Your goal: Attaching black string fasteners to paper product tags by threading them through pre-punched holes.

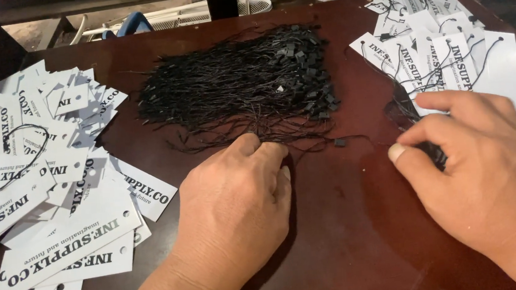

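Left hand (234, 196) lies knuckles-up, fingertips pinching at loose strands on the near edge of the black string pile (241, 85) at 12 o'clock. Right hand (475, 171) is curled, thumb and forefinger closing on a string by the strung tags (448, 62) at 2 o'clock; whether it's actually gripped, can't tell. Unstrung tags (46, 180) sit at 9 o'clock; looks like the string-picking step, next needs one strand separated clean.

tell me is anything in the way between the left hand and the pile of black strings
Nothing visible. The left hand lies on the dark table with its fingertips already at the near edge of the black string pile. The loose white tags lie off to its left, out of that path.
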